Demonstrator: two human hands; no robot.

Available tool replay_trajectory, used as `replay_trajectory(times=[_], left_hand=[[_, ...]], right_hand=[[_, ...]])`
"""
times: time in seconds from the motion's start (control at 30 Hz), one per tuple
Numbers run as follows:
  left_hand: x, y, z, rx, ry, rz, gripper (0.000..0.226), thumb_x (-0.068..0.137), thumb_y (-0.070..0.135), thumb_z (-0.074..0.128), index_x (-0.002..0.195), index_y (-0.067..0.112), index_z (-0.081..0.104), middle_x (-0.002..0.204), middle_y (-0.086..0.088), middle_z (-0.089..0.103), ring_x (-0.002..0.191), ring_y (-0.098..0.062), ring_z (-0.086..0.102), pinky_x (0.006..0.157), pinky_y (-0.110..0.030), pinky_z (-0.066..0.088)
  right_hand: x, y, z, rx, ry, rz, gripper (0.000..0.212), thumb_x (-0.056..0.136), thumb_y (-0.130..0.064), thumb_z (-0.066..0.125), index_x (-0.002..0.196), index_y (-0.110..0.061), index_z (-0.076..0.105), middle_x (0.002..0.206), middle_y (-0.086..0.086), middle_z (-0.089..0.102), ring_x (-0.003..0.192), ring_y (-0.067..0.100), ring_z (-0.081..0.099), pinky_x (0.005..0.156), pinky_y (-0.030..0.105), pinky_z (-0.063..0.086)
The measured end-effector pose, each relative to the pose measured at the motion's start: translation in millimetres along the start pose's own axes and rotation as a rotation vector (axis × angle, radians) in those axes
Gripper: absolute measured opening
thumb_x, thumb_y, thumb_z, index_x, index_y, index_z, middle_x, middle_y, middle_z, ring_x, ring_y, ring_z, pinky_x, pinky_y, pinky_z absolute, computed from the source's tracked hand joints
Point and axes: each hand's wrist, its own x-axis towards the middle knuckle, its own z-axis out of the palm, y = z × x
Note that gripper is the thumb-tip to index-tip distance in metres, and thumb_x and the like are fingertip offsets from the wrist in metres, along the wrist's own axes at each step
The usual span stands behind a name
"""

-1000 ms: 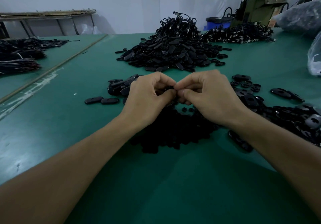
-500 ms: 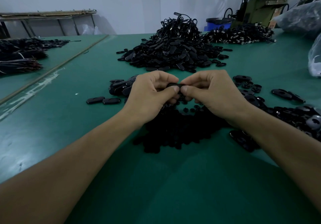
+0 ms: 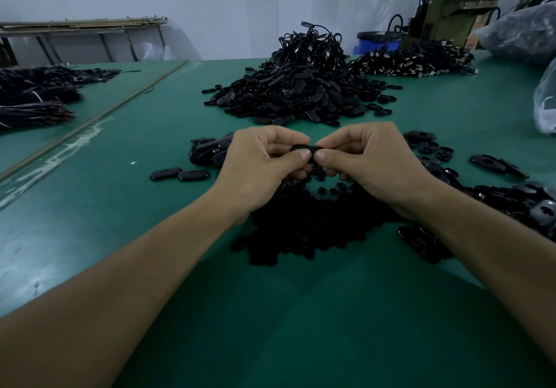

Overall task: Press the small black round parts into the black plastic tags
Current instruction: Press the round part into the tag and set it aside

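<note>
thinking÷Need about 64 words, all lowercase, open with bare noun, no article.

Points: left hand, right hand, tag, pile of small round parts below hands, big heap beyond the hands, loose tags right of right hand, two tags left of left hand, table.

Write: "hands meet above the green table..., " First word "hands" — bare noun. But need point after first naming of each hand. "hands meet over the green table [..]: the left hand [..] and right hand [..] both pinch one black tag [..] between thumb and curled fingers, thumbs tip to tip on top of it. whether a round part sits in it cannot be told. just under the hands lies a dark pile of small round parts [..]. loose tags [..] lie right of the right hand, two tags [..] left of the left hand, a big heap [..] beyond both."

Thumbs nearly touching: left thumb nail at 1015,628, right thumb nail 1065,628. Apart slightly. Say "thumbs nearly tip to tip on its near edge". Keep simple.

Count words ~ 64-70. Fine.hands meet over the green table: the left hand and the right hand both pinch one black tag between thumbs and curled fingers, thumb tips close together. whether a round part sits in it cannot be told. under the hands lies a dark pile of small round parts. loose tags lie right of the right hand, two tags left of the left hand, a big heap beyond both.

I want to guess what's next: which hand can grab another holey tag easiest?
Probably the right hand: tags with open holes lie just beside it, across from the left hand. Both pinch one tag now.
</note>
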Motion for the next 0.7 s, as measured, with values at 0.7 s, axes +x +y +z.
replay_trajectory(times=[0.7], left_hand=[[0.3,5.5,-3.7,0.0,0.006,0.051,0.013,0.083,-0.006,0.075,0.084,0.006,0.07,0.068,-0.008,0.075,0.058,-0.015,0.072,0.058,-0.02,0.057]], right_hand=[[1.2,-8.1,0.6,-0.061,-0.001,0.002,0.005,0.085,-0.016,0.076,0.084,-0.018,0.072,0.071,-0.003,0.072,0.061,0.002,0.061,0.062,0.02,0.051]])
